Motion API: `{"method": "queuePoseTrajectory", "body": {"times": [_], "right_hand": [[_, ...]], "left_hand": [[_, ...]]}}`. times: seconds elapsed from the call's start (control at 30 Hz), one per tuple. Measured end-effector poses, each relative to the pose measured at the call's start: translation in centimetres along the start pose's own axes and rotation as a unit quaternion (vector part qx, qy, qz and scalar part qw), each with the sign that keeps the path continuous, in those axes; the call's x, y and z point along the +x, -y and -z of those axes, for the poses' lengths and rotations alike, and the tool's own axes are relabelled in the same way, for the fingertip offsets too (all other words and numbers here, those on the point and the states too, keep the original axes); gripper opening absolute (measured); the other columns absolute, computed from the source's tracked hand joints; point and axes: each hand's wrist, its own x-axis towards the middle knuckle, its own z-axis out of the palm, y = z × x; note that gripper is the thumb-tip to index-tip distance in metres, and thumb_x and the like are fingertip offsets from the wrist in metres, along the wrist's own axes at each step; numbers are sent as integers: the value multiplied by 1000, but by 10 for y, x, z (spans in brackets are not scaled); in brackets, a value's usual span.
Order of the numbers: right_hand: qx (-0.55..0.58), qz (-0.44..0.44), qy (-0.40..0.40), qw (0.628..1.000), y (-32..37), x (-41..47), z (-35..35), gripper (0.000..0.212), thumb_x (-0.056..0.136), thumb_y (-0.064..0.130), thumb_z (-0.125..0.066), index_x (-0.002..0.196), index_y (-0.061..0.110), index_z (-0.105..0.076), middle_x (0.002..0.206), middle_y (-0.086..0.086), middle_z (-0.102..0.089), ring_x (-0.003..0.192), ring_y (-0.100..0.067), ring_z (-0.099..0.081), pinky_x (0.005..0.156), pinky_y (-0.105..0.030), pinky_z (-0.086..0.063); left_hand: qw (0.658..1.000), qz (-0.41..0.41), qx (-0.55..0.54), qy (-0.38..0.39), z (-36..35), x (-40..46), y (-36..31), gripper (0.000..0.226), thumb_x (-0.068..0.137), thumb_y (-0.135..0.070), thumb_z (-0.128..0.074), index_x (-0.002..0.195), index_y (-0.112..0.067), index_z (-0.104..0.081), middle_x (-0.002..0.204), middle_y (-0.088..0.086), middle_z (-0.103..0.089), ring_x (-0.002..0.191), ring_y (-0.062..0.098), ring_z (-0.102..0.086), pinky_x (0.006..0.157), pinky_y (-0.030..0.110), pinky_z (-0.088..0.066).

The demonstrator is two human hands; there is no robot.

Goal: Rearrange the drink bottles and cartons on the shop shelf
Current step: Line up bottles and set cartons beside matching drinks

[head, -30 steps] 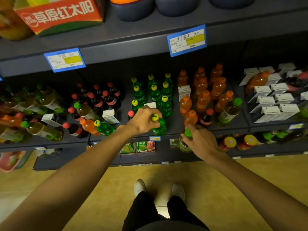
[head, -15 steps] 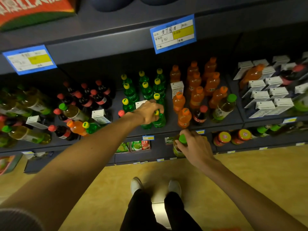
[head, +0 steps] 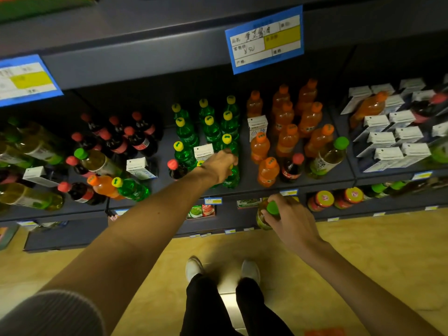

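Head view: green bottle [head: 231,174] upright, cap hidden.

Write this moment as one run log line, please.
left hand: grips green plastic soda bottle on shelf | right hand: holds green-capped tea bottle below shelf edge

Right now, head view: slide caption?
Left hand grips a green soda bottle on the shelf; right hand holds a green-capped tea bottle.
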Motion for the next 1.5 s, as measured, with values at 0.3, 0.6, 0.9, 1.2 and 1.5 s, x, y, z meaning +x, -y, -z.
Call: {"method": "queuePoseTrajectory", "body": {"times": [0.3, 0.6, 0.9, 1.2, 1.5], "right_hand": [[6, -10, 3, 1000, -3, -2, -6, 32, 90, 41, -58, 113, 19, -57, 96, -7, -65, 78, -25, -65, 59, -30, -44], [13, -10, -8, 1000, 0, 0, -8, 33, 90, 42, -56, 114, 20, -57, 96, -7, -65, 78, -25, -64, 58, -27, -39], [16, 32, -43, 998, 10, 5, 7, 28, 89, 41, -59, 107, 20, -59, 89, -7, -66, 76, -27, -65, 55, -31, -45], [53, 164, -83, 982, 64, 30, 37, 28, 88, 47, -58, 99, 22, -60, 79, -3, -64, 70, -23, -60, 53, -32, -46], [221, 225, 0, 949, 199, 52, 32, 18, 79, 32, -72, 78, 17, -64, 64, 1, -62, 63, -18, -59, 57, -32, -46]], "left_hand": [[998, 27, -51, -21, -17, 11, 8, 30, 91, -12, -58, 121, -10, -58, 129, 14, -49, 115, 31, -49, 94, 33, -40], [999, 20, -38, -11, -20, 17, -7, 33, 91, -10, -59, 123, -5, -54, 124, 20, -50, 109, 39, -55, 94, 44, -46], [998, 42, -37, -37, -7, -6, -6, 47, 91, -13, -58, 135, -16, -44, 131, 18, -43, 111, 42, -54, 92, 48, -48], [992, 72, -34, -100, 15, -100, 36, 38, 93, -22, -55, 131, -18, -51, 129, 14, -51, 111, 39, -55, 88, 44, -49], [963, 198, -49, -178, 15, -264, 118, 27, 96, -27, -48, 117, -12, -56, 113, 14, -59, 99, 37, -57, 72, 42, -49]]}}
